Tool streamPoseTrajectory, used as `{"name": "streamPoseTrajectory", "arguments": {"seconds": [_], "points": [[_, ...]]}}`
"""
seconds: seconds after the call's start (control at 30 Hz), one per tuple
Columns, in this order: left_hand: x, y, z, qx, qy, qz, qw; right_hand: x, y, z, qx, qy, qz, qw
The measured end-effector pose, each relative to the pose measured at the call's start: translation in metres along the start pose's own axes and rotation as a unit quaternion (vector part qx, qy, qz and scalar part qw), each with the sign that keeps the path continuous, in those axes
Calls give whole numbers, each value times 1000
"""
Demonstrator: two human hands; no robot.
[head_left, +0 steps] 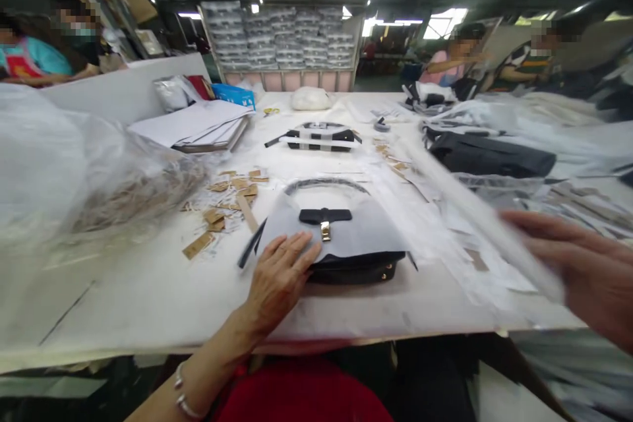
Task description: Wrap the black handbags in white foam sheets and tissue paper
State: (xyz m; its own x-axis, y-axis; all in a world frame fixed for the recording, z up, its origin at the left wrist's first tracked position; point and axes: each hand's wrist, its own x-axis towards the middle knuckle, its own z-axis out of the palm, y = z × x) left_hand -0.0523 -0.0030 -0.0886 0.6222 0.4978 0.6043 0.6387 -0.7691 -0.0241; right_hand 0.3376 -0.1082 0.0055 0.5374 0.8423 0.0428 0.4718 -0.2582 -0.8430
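Note:
A black handbag (353, 270) lies on the white table in front of me, its front mostly covered by a pale sheet (373, 231). The dark flap tab (316, 215) and gold clasp (325, 231) show through the cover, and the wrapped handle (326, 183) arches away from me. My left hand (283, 270) rests flat on the bag's lower left front, fingers stretched out. At the right, my right hand (578, 267) is smeared by motion and grips a long white strip (487, 227), raised over the table.
Another wrapped bag (321, 140) lies farther back. Brown tags (215, 221) and a clear plastic bag (99, 171) are at left, near stacked papers (198, 122). A dark bag (492, 155) and plastic wrapping (544, 112) lie at right. Several people sit beyond both sides.

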Motion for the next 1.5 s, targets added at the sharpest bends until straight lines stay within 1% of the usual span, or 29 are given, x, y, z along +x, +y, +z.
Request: {"name": "streamPoseTrajectory", "arguments": {"seconds": [0.07, 0.1, 0.13, 0.2, 0.3, 0.4, 0.47, 0.53, 0.6, 0.67, 0.73, 0.77, 0.83, 0.9, 0.97, 1.03, 1.1, 1.13, 1.2, 1.27, 1.3, 1.43, 1.5], "points": [[-1, 2, -1, -14, 10, -1, 1000, 16, -31, 37, 32, -80, -5, 996], [-2, 1, -1, -21, 17, 0, 1000, 23, -45, 55, 53, -148, 14, 987], [-2, 1, -3, -26, 25, 1, 999, 29, -58, 73, 63, -197, 12, 978], [-1, -1, -5, -35, 45, 8, 998, 41, -79, 103, 50, -264, -8, 963], [0, -3, -7, -48, 61, 17, 997, 57, -92, 132, -3, -331, -35, 943], [-1, -4, -8, -53, 57, 19, 997, 69, -90, 146, -24, -389, -40, 920], [-1, -3, -10, -49, 46, 15, 998, 75, -86, 153, -27, -399, -45, 915], [1, 0, -13, -36, 23, 2, 999, 78, -82, 158, -33, -398, -49, 916], [8, 4, -19, -10, -19, -17, 1000, 79, -78, 162, -45, -397, -48, 915], [18, 10, -25, 23, -73, -32, 997, 78, -76, 165, -60, -400, -48, 913], [28, 14, -31, 53, -116, -31, 991, 77, -73, 167, -73, -402, -51, 912], [33, 15, -34, 65, -126, -27, 990, 75, -71, 167, -75, -399, -55, 912], [41, 12, -35, 71, -123, -13, 990, 73, -69, 168, -76, -390, -68, 915], [48, 6, -32, 43, -127, 1, 991, 69, -69, 168, -91, -375, -83, 919], [54, -2, -27, -6, -160, 1, 987, 64, -71, 169, -127, -354, -128, 918], [58, -10, -22, -43, -205, -11, 978, 57, -74, 169, -165, -319, -214, 908], [62, -13, -19, -62, -237, -20, 969, 49, -78, 170, -181, -291, -300, 890], [64, -14, -18, -68, -250, -23, 966, 44, -79, 171, -182, -288, -326, 882], [70, -14, -20, -79, -273, -27, 959, 37, -81, 173, -182, -308, -353, 865], [76, -13, -23, -81, -293, -34, 952, 33, -80, 175, -187, -336, -362, 849], [78, -12, -24, -79, -301, -39, 950, 33, -79, 175, -190, -347, -357, 846], [80, -11, -24, -77, -313, -69, 944, 40, -74, 173, -193, -371, -300, 858], [73, -10, -18, -70, -307, -57, 947, 42, -70, 172, -197, -376, -293, 857]]}}
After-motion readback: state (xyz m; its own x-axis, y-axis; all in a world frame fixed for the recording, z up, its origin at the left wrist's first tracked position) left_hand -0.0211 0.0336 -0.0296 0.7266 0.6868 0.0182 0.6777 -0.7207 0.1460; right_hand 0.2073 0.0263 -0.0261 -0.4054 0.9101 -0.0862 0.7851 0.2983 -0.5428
